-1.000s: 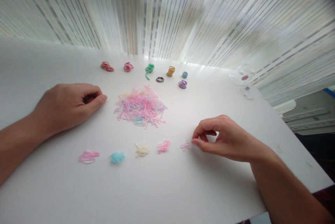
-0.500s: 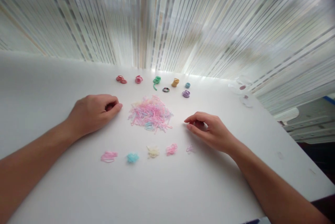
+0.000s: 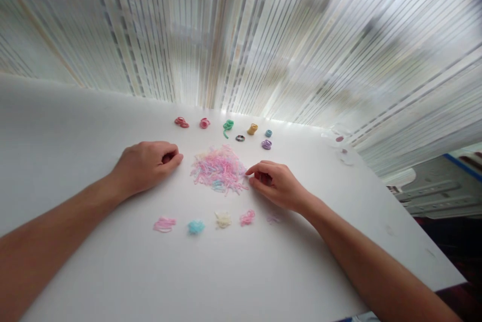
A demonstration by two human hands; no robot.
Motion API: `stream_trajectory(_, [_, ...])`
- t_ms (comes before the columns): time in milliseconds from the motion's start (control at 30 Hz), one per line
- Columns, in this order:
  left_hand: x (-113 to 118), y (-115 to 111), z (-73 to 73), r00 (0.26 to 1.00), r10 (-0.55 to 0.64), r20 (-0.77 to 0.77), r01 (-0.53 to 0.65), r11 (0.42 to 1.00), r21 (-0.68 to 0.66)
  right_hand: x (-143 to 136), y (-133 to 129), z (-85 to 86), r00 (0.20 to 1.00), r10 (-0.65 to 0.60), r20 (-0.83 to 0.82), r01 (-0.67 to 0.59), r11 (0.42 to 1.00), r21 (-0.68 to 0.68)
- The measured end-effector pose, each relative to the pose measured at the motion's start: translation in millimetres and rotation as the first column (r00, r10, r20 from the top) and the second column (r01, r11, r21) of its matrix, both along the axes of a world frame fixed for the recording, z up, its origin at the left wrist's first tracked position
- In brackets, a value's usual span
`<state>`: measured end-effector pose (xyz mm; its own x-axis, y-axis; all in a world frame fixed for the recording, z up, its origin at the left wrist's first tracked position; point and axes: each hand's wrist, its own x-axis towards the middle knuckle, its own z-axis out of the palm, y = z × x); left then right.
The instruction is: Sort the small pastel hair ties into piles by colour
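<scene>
A loose heap of small pastel elastic bands (image 3: 219, 169), mostly pink, lies mid-table. At its right edge is my right hand (image 3: 276, 184), index finger and thumb slightly apart with nothing visible between them. My left hand (image 3: 150, 166) rests on the table left of the heap, its fingers curled into a loose fist with nothing showing in it. Nearer to me is a row of smaller piles: pink bands (image 3: 164, 224), turquoise bands (image 3: 196, 226), cream bands (image 3: 223, 220), deeper pink bands (image 3: 247, 217) and a few pale lilac bands (image 3: 273, 219).
Behind the heap stand coiled bundles: red (image 3: 181, 122), pink (image 3: 204, 123), green (image 3: 228, 125), yellow (image 3: 252, 129), blue (image 3: 268, 133) and purple (image 3: 266, 144), plus a multicoloured ring (image 3: 240, 138). Clear plastic pieces (image 3: 344, 156) lie at the far right. A striped curtain (image 3: 226, 35) hangs behind the white table (image 3: 188, 277).
My right hand has moved left, from apart from the heap to its right edge. The left hand keeps its curled pose beside the heap. The whole view has shifted slightly.
</scene>
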<state>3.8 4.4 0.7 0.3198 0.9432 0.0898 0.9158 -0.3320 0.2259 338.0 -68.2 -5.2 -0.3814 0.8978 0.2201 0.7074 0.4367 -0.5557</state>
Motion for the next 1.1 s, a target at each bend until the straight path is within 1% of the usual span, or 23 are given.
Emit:
stream_trajectory(167, [0, 0, -0.8, 1.0, 0.005, -0.016, -0.005, 1.0, 0.006, 1, -1, -5.9, 1.0, 0.009, -0.006, -0.009, 1.0, 0.022])
stream_trajectory(467, [0, 1, -0.3, 1.0, -0.004, -0.02, 0.004, 1.0, 0.02, 2, 0, -8.0, 1.0, 0.016, 0.005, -0.016, 0.999, 0.038])
stream_trajectory(933, [0, 1, -0.5, 1.0, 0.015, -0.022, -0.015, 1.0, 0.006, 7, -7, -4.4, 1.0, 0.015, -0.009, -0.015, 1.0, 0.014])
stream_trajectory(1100, [0, 2, -1.1, 1.0, 0.017, -0.024, -0.017, 1.0, 0.008, 10, -8, -3.6, 0.999, 0.031, -0.035, -0.032, 0.999, -0.031])
